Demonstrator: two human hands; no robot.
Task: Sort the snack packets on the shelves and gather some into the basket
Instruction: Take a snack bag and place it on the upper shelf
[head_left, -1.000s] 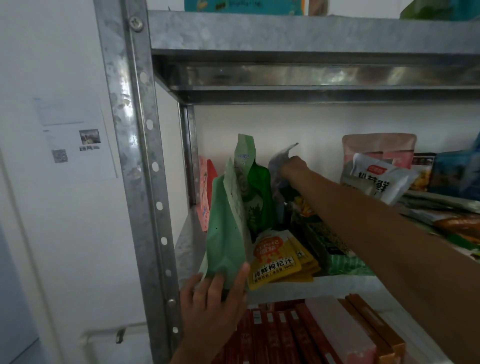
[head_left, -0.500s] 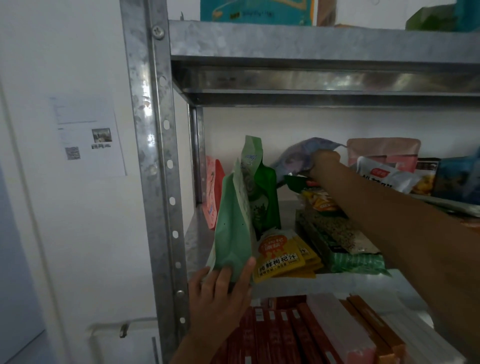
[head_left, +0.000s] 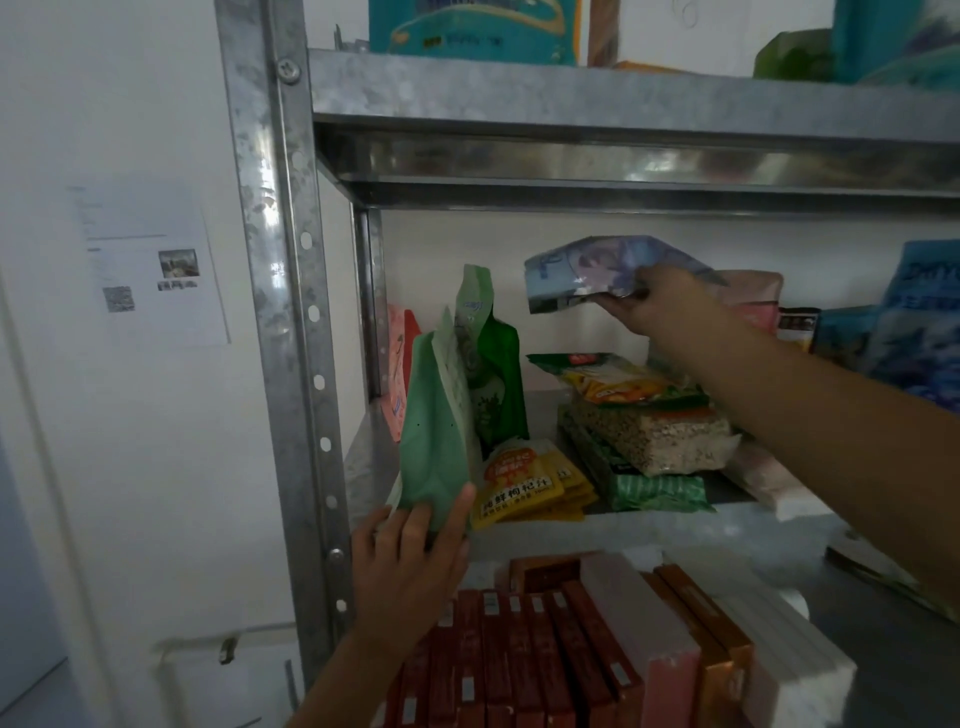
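Right arm reaches into the shelf, right hand (head_left: 657, 304) pinching a blue-purple packet (head_left: 597, 267) held aloft. Left hand (head_left: 410, 558), fingers spread, grips pale green pouch (head_left: 436, 436) at bottom.

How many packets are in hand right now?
2. The left hand holds the light green pouch at the front left of the shelf; the right hand holds a blue-purple packet raised above the stacked packets.
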